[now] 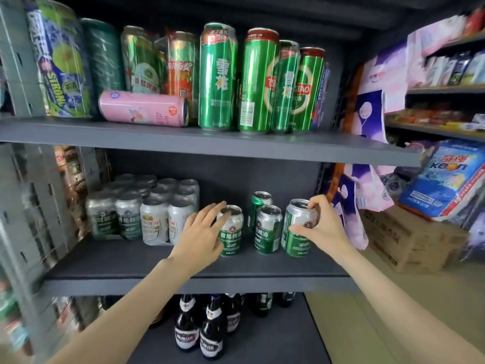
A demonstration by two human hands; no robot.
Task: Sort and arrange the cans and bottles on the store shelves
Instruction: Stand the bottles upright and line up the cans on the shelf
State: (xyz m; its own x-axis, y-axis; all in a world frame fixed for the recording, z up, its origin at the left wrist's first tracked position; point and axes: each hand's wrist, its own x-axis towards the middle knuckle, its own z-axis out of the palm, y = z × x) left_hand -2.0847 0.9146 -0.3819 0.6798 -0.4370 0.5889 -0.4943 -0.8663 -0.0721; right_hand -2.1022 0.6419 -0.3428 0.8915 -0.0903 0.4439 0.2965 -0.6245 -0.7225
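Dark grey metal middle shelf (157, 261) is carrying four short green-and-silver beer cans at frame centre. Left hand (203, 232), fingers spread, is touching the leftmost can (232, 233). Right hand (324, 227) is gripping the rightmost can (296, 229), fingers curled around it.

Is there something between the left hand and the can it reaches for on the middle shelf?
Nothing visible; the left hand already lies against the can, its fingers over the rim.

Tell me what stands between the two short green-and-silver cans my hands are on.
In the head view, two more short green cans: a green-and-silver can in front and a darker green can behind it.
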